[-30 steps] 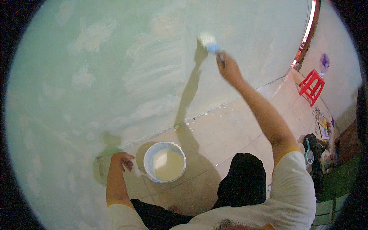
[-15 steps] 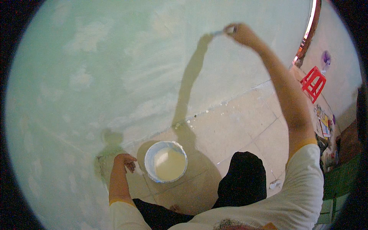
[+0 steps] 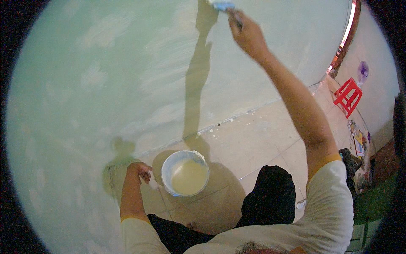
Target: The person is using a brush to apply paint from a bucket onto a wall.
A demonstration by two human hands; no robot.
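The right hand (image 3: pixel 249 36) is clamped on a blue brush (image 3: pixel 224 6) by the pale green wall (image 3: pixel 105 55); apart from it, the left hand (image 3: pixel 140 170) hangs loosely curled beside a bucket (image 3: pixel 168 171) of cream paint (image 3: pixel 190 177). Lettering on papers (image 3: pixel 359 144) near the red stool (image 3: pixel 348 97) is too small for me.

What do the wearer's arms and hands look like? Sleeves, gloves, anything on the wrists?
Left hand and right hand: no gloves visible. Forearms are bare, with no watch or band discernible. Short white sleeves end in yellow-orange trim. Rings: too blurred to tell.
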